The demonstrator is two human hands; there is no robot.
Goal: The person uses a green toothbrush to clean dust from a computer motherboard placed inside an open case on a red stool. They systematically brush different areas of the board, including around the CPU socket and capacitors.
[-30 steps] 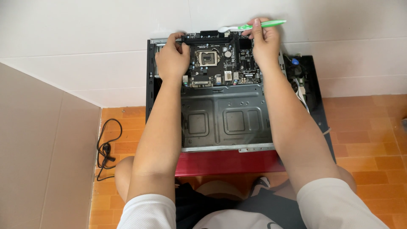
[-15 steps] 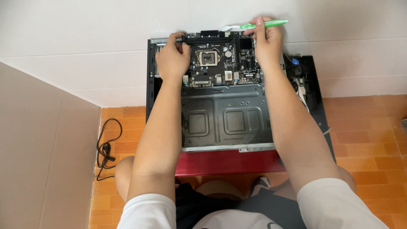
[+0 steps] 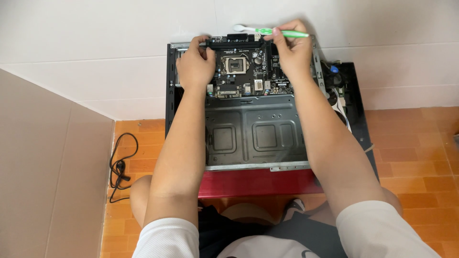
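A dark motherboard (image 3: 241,71) lies in the far end of an open grey computer case (image 3: 253,134), close to the white wall. My left hand (image 3: 195,64) rests on the board's left edge with fingers curled over its far side. Above the board's right part, my right hand (image 3: 292,48) pinches a green and white toothbrush (image 3: 270,32), held level with its white head pointing left.
The case lies on a red stool or box (image 3: 258,182) over an orange tiled floor (image 3: 416,157). A black cable (image 3: 119,167) curls on the floor at left. A beige panel (image 3: 48,172) stands at the left. Loose wires (image 3: 339,95) hang off the case's right side.
My right hand has shifted the toothbrush slightly left along the board's far edge. My left hand stays on the board's left side.
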